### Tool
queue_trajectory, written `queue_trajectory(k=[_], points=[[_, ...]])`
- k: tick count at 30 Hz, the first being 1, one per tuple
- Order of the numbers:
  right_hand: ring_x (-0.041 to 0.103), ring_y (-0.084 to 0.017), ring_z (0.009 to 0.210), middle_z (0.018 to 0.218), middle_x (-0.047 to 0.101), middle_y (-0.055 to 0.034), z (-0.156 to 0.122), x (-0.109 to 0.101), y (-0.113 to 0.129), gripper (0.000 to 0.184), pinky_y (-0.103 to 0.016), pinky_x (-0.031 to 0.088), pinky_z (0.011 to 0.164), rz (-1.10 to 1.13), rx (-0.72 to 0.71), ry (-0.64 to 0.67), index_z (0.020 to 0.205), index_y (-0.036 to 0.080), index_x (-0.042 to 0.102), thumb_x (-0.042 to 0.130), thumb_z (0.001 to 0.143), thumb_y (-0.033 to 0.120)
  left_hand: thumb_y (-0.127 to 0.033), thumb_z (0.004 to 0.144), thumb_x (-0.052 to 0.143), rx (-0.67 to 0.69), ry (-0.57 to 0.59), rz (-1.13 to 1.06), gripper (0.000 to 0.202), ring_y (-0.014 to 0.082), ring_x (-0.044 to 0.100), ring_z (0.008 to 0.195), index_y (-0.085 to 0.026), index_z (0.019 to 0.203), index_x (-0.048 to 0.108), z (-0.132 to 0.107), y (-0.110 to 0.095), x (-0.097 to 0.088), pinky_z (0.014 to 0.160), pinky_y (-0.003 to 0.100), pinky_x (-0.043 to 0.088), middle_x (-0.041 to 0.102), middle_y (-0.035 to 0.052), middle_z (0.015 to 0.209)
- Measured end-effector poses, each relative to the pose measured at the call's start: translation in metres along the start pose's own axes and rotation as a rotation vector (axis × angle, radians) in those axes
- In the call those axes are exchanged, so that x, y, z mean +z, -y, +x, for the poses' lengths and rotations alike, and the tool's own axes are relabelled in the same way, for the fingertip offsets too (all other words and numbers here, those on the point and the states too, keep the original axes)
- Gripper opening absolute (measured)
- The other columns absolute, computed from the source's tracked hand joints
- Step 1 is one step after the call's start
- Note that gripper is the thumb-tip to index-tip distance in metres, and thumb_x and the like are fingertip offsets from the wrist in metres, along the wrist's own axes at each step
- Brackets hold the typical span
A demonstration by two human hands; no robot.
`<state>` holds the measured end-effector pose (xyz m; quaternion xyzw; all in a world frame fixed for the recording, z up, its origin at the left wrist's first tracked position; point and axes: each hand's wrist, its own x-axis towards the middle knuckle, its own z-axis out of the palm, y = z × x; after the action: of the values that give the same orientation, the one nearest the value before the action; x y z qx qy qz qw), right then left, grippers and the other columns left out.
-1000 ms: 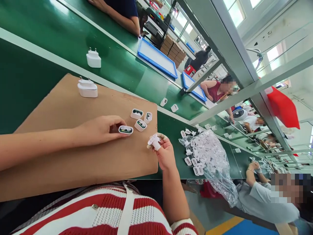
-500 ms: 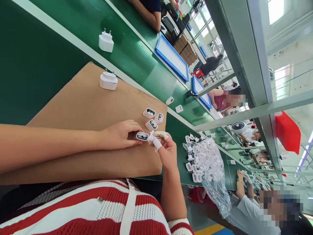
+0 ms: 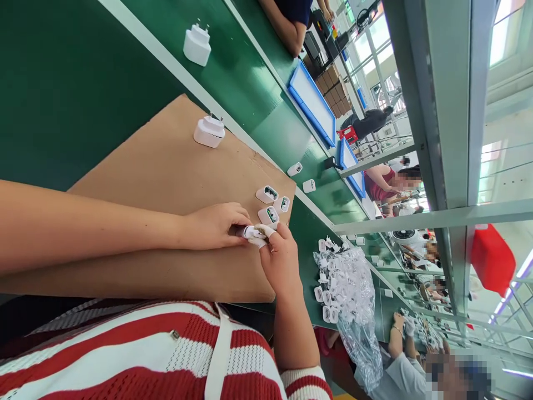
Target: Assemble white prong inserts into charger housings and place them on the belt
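Observation:
My left hand (image 3: pixel 214 225) lies on the brown cardboard sheet (image 3: pixel 166 183), fingers closed round a small white charger shell (image 3: pixel 251 233). My right hand (image 3: pixel 280 258) meets it from the right, its taped fingertips pinching a small white part against the open end of that shell. Three more open shells (image 3: pixel 272 203) lie just beyond the hands on the cardboard. A finished white plug adapter (image 3: pixel 209 132) rests at the sheet's far edge.
Another white adapter (image 3: pixel 197 44) stands on the green belt (image 3: pixel 233 83). A clear bag of white parts (image 3: pixel 347 289) lies to the right. Two shells (image 3: pixel 302 176) and blue trays (image 3: pixel 312 103) sit further along. Other people work across and down the line.
My right hand has moved left and pressed its white part onto the shell in my left hand. The view has shifted rightwards.

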<state>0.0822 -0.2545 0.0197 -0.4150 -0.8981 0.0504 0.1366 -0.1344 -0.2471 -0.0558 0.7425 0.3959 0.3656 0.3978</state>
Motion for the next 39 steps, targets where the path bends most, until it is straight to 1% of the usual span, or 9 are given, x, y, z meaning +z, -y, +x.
queue_trajectory(k=[4,9,15,19,22,25,29,32,39], points=[[0.056,-0.019,0.079,0.086,0.056,-0.0036,0.002,-0.003,0.002,0.02,-0.029,0.044,0.067,-0.074,-0.018,0.047,0.083,0.02,0.071,0.061,0.087,0.004,-0.05,0.092,0.067,0.04,-0.028,0.006,0.031,0.0261,0.069,0.098,-0.022,0.092,0.08,-0.001,0.002,0.001,0.09,0.037,0.054,0.077,0.0068,0.099],[0.059,-0.02,0.084,0.09,0.058,-0.0047,0.006,-0.01,0.005,0.026,-0.03,0.047,0.072,-0.038,-0.037,-0.031,0.109,0.018,0.076,0.057,0.094,0.007,-0.05,0.094,0.068,0.078,-0.045,0.021,0.028,0.0255,0.069,0.095,-0.025,0.093,0.081,-0.001,0.006,0.001,0.089,0.036,0.056,0.076,0.0062,0.099],[0.056,-0.02,0.079,0.085,0.057,-0.0038,0.007,-0.004,0.005,0.02,-0.03,0.042,0.066,-0.1,-0.028,0.062,0.078,0.021,0.066,0.059,0.088,0.005,-0.047,0.096,0.069,0.084,-0.047,0.036,0.025,0.0244,0.068,0.092,-0.025,0.094,0.081,-0.002,0.007,0.003,0.089,0.034,0.055,0.074,0.0057,0.097],[0.055,-0.019,0.078,0.083,0.055,-0.0033,0.011,-0.003,0.007,0.024,-0.03,0.039,0.064,-0.171,-0.041,0.081,0.069,0.023,0.057,0.061,0.083,0.003,-0.048,0.097,0.067,0.087,-0.036,0.039,0.028,0.0239,0.068,0.094,-0.024,0.094,0.081,-0.002,0.006,0.002,0.089,0.033,0.055,0.075,0.0064,0.101],[0.055,-0.019,0.078,0.082,0.055,-0.0028,0.016,-0.004,0.008,0.024,-0.031,0.036,0.062,-0.216,-0.027,0.116,0.068,0.023,0.057,0.063,0.08,0.004,-0.051,0.097,0.066,0.078,-0.042,0.046,0.031,0.0232,0.069,0.093,-0.024,0.093,0.081,-0.001,0.005,0.0,0.086,0.032,0.055,0.075,0.0059,0.1],[0.055,-0.019,0.076,0.082,0.057,-0.0022,0.017,-0.002,0.01,0.021,-0.03,0.034,0.06,-0.231,0.076,0.125,0.068,0.023,0.059,0.065,0.08,0.008,-0.055,0.096,0.065,0.062,-0.023,0.057,0.034,0.0232,0.069,0.093,-0.025,0.092,0.082,0.001,0.004,-0.002,0.086,0.031,0.055,0.075,0.0053,0.098],[0.061,-0.019,0.085,0.092,0.063,-0.0037,0.008,0.008,0.018,0.009,-0.028,0.041,0.065,-0.169,0.219,0.083,0.084,0.023,0.07,0.067,0.086,0.015,-0.06,0.094,0.062,0.041,-0.005,0.08,0.04,0.0243,0.069,0.092,-0.026,0.089,0.081,0.002,0.003,-0.001,0.085,0.033,0.055,0.075,0.005,0.095],[0.063,-0.019,0.087,0.098,0.066,-0.004,0.004,0.016,0.02,0.01,-0.027,0.044,0.067,-0.11,0.281,0.053,0.091,0.023,0.072,0.065,0.088,0.016,-0.061,0.093,0.06,0.022,-0.021,0.097,0.041,0.0243,0.069,0.094,-0.027,0.098,0.082,0.001,0.004,0.002,0.087,0.033,0.055,0.077,0.0038,0.098],[0.066,-0.019,0.089,0.105,0.07,-0.0045,0.005,0.019,0.01,0.009,-0.025,0.047,0.066,0.028,0.294,0.006,0.088,0.023,0.07,0.071,0.084,0.015,-0.07,0.092,0.059,-0.01,-0.001,0.15,0.053,0.0304,0.07,0.101,-0.024,0.104,0.081,0.002,-0.004,0.001,0.095,0.041,0.058,0.079,0.0093,0.106]])
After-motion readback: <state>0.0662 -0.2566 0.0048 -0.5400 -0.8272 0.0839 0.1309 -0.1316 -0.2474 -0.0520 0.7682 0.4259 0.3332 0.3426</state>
